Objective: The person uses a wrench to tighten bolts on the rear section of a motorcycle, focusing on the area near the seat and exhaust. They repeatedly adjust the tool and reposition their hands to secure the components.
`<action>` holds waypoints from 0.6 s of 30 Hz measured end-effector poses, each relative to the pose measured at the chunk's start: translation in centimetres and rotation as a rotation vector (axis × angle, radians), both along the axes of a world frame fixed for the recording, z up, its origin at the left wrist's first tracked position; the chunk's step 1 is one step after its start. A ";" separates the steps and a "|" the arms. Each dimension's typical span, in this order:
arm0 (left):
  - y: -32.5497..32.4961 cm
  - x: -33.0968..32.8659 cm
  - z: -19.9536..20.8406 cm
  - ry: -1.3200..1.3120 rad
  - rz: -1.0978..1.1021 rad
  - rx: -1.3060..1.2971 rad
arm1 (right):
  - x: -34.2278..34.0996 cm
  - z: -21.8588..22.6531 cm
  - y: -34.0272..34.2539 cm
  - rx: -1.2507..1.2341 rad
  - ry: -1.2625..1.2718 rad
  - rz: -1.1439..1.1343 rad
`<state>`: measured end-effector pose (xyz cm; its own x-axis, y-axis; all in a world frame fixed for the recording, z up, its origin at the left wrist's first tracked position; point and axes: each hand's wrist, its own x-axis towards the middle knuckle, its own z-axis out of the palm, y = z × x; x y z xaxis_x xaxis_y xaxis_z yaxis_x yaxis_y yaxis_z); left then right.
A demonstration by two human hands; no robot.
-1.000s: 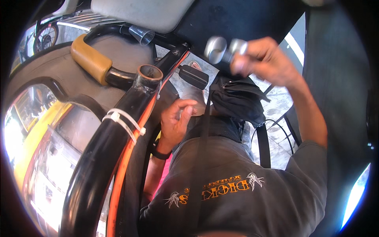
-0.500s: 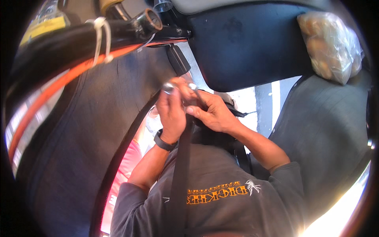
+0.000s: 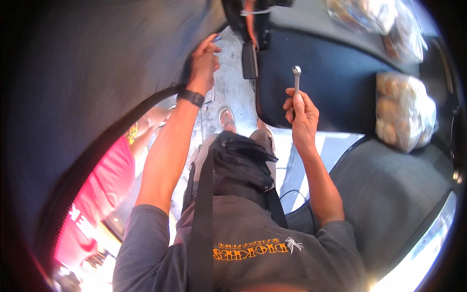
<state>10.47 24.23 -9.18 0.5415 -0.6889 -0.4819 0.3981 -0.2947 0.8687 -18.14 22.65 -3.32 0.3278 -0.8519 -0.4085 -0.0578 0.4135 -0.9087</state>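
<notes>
My right hand grips a silver wrench low on its shank, with the ring end pointing up, in front of a dark seat-like panel. My left hand, with a black band on the wrist, is raised beside the edge of a large dark curved panel. Its fingers are curled together, and a small shiny bit shows at the fingertips. What that bit is, I cannot make out.
Clear bags of round brown items lie at the right. A black upright part with an orange cable stands between my hands. A black pouch hangs at my waist. Someone in a red shirt is at the left, beyond the curved panel.
My hands were together at the middle and have moved apart, left hand to the panel edge, right hand to the right with the wrench. The whole view has shifted too.
</notes>
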 end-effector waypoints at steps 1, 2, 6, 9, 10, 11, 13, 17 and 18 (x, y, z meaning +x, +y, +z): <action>-0.3 0.0 -0.5 -0.012 0.004 -0.008 | 0.2 -0.2 -0.3 0.012 0.017 0.037; -0.4 -0.6 -0.9 -0.016 0.005 -0.020 | 0.1 -0.2 -0.3 0.019 0.044 0.070; -0.8 -1.6 -1.8 0.017 0.014 -0.007 | -0.7 -0.6 -0.4 0.031 0.085 0.146; -1.0 -2.2 -3.2 -0.058 -0.034 -0.057 | -1.5 -0.6 -1.1 0.017 0.103 0.182; -0.9 -2.5 -3.6 -0.044 -0.053 -0.088 | -1.8 -0.8 -1.4 0.013 0.105 0.188; -0.6 -2.3 -3.9 -0.010 -0.074 -0.148 | -1.8 -0.8 -1.7 0.000 0.114 0.186; -0.1 -2.2 -4.1 -0.052 -0.107 -0.169 | -1.7 -0.3 -2.5 -0.035 0.133 0.181; -0.2 -1.8 -4.3 -0.112 -0.152 -0.187 | -1.9 -0.8 -4.3 -0.060 0.117 0.162; -0.4 -1.8 -4.5 -0.123 -0.145 -0.184 | -1.9 -1.0 -4.6 -0.054 0.099 0.150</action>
<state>8.65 23.87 -13.68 0.4772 -0.8338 -0.2777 0.2513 -0.1733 0.9523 -20.02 18.05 -4.37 0.4135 -0.8179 -0.4001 -0.2056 0.3442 -0.9161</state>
